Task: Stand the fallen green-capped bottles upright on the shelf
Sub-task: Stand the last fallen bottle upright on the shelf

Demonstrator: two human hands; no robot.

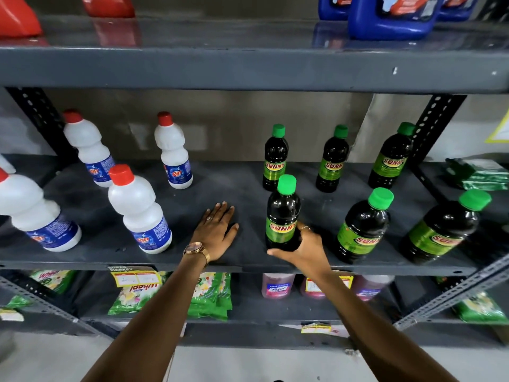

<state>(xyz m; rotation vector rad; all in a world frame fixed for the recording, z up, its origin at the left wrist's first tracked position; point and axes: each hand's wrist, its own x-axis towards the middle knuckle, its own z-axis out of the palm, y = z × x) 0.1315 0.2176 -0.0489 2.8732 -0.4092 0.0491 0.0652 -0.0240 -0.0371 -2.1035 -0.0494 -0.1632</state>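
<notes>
Several dark bottles with green caps and green "Sunny" labels stand upright on the right half of the grey middle shelf (242,188). My right hand (300,248) wraps the base of the nearest one, the front green-capped bottle (282,213), which stands upright near the shelf's front edge. Two more stand to its right in the front row (363,224) (443,227), and three stand behind (275,158) (332,161) (391,158). My left hand (216,232), with a ring and a wristwatch, lies flat and palm down on the bare shelf, left of that bottle.
White bottles with red caps (140,210) stand on the shelf's left half. Red and blue jugs (391,15) sit on the shelf above. Green detergent packets (209,296) and pink bottles (276,285) fill the shelf below. Perforated metal uprights (432,125) frame the bay.
</notes>
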